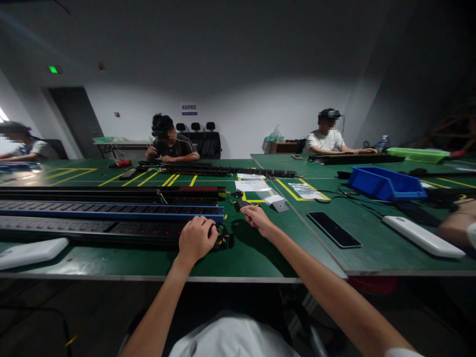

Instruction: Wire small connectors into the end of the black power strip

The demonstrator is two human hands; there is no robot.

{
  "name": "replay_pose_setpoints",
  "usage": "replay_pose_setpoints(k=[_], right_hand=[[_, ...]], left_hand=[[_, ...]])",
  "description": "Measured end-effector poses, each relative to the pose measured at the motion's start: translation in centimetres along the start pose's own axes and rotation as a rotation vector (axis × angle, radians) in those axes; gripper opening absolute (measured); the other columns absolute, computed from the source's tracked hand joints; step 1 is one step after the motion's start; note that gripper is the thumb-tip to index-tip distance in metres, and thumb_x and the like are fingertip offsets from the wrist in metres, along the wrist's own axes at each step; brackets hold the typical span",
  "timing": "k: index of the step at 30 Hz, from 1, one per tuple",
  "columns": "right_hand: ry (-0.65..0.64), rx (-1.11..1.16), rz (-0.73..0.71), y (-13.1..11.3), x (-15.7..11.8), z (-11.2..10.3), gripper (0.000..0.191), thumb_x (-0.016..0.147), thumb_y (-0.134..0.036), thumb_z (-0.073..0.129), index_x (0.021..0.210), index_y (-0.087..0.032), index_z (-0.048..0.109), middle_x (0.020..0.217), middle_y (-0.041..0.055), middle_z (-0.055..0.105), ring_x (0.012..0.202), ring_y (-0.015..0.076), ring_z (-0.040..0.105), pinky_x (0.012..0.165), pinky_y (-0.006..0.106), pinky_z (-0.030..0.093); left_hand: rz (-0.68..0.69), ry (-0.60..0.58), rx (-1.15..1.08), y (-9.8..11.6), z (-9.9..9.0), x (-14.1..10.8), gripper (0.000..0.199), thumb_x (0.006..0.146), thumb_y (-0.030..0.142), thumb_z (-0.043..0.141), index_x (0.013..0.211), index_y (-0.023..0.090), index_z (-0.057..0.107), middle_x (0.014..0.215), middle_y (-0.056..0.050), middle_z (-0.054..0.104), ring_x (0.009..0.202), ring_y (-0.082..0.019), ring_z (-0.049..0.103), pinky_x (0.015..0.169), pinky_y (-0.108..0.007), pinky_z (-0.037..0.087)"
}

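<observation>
At a green bench [253, 260], one person's left hand [197, 239] curls over the near black rail [145, 229], its grip hidden from me; the right hand [256, 219] pinches a small black piece [242, 204] just beside the rail ends.

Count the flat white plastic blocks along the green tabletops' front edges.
2. One white block lies at far left, in front of the long grey slotted rail, cut by the picture's edge; the other white block lies right of the flat black phone. Others may be hidden.
</observation>
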State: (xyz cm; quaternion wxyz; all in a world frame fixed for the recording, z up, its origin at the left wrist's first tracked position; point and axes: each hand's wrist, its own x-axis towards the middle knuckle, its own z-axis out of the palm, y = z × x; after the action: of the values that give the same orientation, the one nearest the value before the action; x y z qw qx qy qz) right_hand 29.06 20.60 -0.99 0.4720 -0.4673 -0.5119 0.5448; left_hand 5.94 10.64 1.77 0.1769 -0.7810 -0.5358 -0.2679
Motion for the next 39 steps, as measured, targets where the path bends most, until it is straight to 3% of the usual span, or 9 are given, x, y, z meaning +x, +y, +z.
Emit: replay_pose_setpoints(k=[8,13,19,28,39], right_hand=[[-0.333,-0.093,-0.067,-1.4,-2.2,0.8,0.034,0.078,-0.049,0.069,0.076,-0.016,0.063,0.056,-0.0057,0.048,0.043,0.0039,0.034,0.039,0.018,0.018],[-0.547,-0.245,-0.124,-1.5,-3.0,0.9,0.039,0.077,-0.053,0.071,0.074,-0.015,0.064,0.058,-0.0048,0.05,0.047,0.0047,0.036,0.044,0.019,0.022],[-0.629,-0.312,-0.238,-0.7,-2.5,1.3,0.04,0.072,-0.051,0.077,0.081,-0.015,0.065,0.071,-0.0014,0.062,0.062,0.0092,0.05,0.059,0.021,0.038],[-0.653,-0.484,-0.31,0.1,-1.9,1.5,0.044,0.072,-0.055,0.077,0.088,-0.016,0.067,0.072,-0.0006,0.064,0.061,0.0109,0.051,0.054,0.021,0.037],[-0.636,-0.685,-0.441,-0.1,-2.8,2.3,0.038,0.082,-0.051,0.068,0.084,-0.014,0.071,0.072,0.0008,0.065,0.063,0.0123,0.053,0.055,0.022,0.037]], left_hand=[[-0.002,0.003,-0.003,0.0,0.0,0.0,0.025,0.092,0.027,0.046,0.097,0.022,0.07,0.092,-0.007,0.067,0.092,-0.024,0.059,0.079,-0.036,0.046],[0.0,-0.004,0.006,0.0,0.0,0.0,0.024,0.092,0.027,0.047,0.098,0.022,0.07,0.092,-0.007,0.067,0.092,-0.023,0.059,0.079,-0.036,0.045],[-0.01,-0.011,0.009,0.1,0.0,0.0,0.024,0.092,0.027,0.048,0.098,0.021,0.07,0.093,-0.007,0.067,0.092,-0.023,0.059,0.079,-0.036,0.045],[0.0,-0.009,0.018,0.1,-0.2,0.0,0.024,0.091,0.026,0.048,0.099,0.021,0.071,0.093,-0.006,0.067,0.091,-0.024,0.059,0.078,-0.037,0.045],[-0.008,0.039,-0.025,0.2,0.1,0.0,0.021,0.089,0.025,0.051,0.094,0.02,0.071,0.089,-0.007,0.066,0.088,-0.023,0.059,0.076,-0.036,0.046]])
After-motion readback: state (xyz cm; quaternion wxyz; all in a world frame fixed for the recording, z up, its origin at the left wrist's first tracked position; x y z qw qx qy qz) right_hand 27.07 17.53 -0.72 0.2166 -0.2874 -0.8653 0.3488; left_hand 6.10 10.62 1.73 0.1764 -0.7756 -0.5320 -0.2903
